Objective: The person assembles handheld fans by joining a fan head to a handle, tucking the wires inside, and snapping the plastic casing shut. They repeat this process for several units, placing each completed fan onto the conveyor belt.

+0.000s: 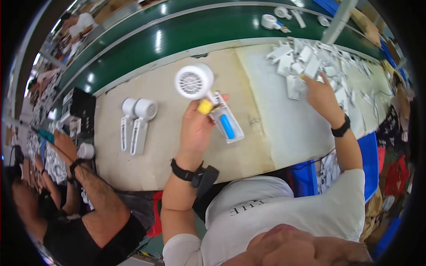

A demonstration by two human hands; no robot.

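Observation:
My left hand (pixel 196 128) is closed around a white handheld fan (pixel 194 82) with a round grille head. Its handle lies open toward me, showing a blue cylindrical battery (pixel 226 127) inside. A yellow cover (pixel 205 106) sits on a fingertip of this hand, beside the fan's neck. Over at the right, my right hand (pixel 323 98) reaches with fingers apart to the near left edge of a heap of white plastic parts (pixel 312 66). Its fingertips are next to a flat white handle cover (pixel 293 87); blur hides whether they touch it.
Two white handheld fans (pixel 140 126) lie side by side at the table's left. Beyond the table runs a green conveyor (pixel 177 33) carrying a fan head (pixel 269 21) and loose parts. A co-worker's arm (pixel 95 186) is at the left. Blue bins (pixel 367 166) stand below the right edge.

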